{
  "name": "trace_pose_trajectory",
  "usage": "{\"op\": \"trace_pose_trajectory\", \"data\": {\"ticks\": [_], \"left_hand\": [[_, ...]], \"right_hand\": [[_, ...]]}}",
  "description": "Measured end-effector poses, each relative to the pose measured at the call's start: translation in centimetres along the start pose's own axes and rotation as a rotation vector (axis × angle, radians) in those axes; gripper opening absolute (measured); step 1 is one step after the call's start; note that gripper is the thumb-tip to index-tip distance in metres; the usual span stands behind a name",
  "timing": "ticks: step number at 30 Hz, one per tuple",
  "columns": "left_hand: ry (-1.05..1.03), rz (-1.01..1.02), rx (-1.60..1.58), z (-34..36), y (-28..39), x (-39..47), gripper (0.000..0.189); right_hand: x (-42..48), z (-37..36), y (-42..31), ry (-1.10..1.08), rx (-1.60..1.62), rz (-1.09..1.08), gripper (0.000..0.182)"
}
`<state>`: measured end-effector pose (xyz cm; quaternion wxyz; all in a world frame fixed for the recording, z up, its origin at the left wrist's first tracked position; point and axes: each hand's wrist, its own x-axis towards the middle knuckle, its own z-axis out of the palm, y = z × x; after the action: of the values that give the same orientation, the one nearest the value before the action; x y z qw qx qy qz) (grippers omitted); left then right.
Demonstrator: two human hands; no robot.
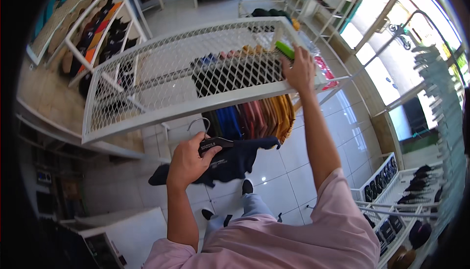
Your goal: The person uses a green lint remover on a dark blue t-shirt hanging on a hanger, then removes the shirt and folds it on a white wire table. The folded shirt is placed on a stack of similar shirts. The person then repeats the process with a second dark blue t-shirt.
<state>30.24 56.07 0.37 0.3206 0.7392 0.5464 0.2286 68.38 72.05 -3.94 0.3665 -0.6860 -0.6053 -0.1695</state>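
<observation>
My left hand (pixel 191 158) grips a black clothes hanger (pixel 226 142) just below its metal hook. White lettering marks the hanger. From it hangs a dark navy garment (pixel 235 160), low over the tiled floor in front of me. At the far right end of a white metal rack with a mesh top (pixel 154 116), my right hand (pixel 302 71) has its fingers and thumb about the near end of a green brush (pixel 285 50). Its bristles face down towards the mesh. Below the mesh, a row of garments (pixel 257 120) in several colours hangs close together.
Display shelves with dark and orange items (pixel 99 30) stand at the left. Sandals (pixel 380 180) sit on a white rack at lower right, near hanging grey-green garments (pixel 437 85). A white tabletop (pixel 136 232) is at lower left. Bright glass panels (pixel 378 52) line the right side.
</observation>
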Motion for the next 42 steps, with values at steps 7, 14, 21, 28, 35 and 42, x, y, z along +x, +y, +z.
{"op": "trace_pose_trajectory", "data": {"ticks": [7,14,21,28,35,42], "left_hand": [[0.040,-0.128,-0.120,-0.7,-2.6,-3.4,0.036],[0.209,-0.081,-0.046,-4.0,-3.3,-7.2,0.033],[0.326,-0.121,-0.066,-7.9,-4.3,-13.1,0.030],[0.478,-0.082,-0.048,-13.3,-7.0,-21.0,0.031],[0.509,-0.074,-0.060,-14.4,-8.2,-24.9,0.036],[0.613,-0.107,-0.077,-18.1,-10.9,-30.0,0.037]], "right_hand": [[1.1,1.4,-1.0,-0.206,-0.116,0.099,0.058],[-5.4,-6.0,-10.9,-0.135,0.539,0.143,0.052],[-22.8,-14.6,-29.5,-0.271,0.736,-0.080,0.065],[-27.7,-8.6,-23.5,-0.104,0.384,0.303,0.065],[-28.7,-17.0,-37.9,-0.201,0.766,-0.174,0.070],[-29.4,-9.3,-33.9,-0.193,0.420,0.210,0.064]]}}
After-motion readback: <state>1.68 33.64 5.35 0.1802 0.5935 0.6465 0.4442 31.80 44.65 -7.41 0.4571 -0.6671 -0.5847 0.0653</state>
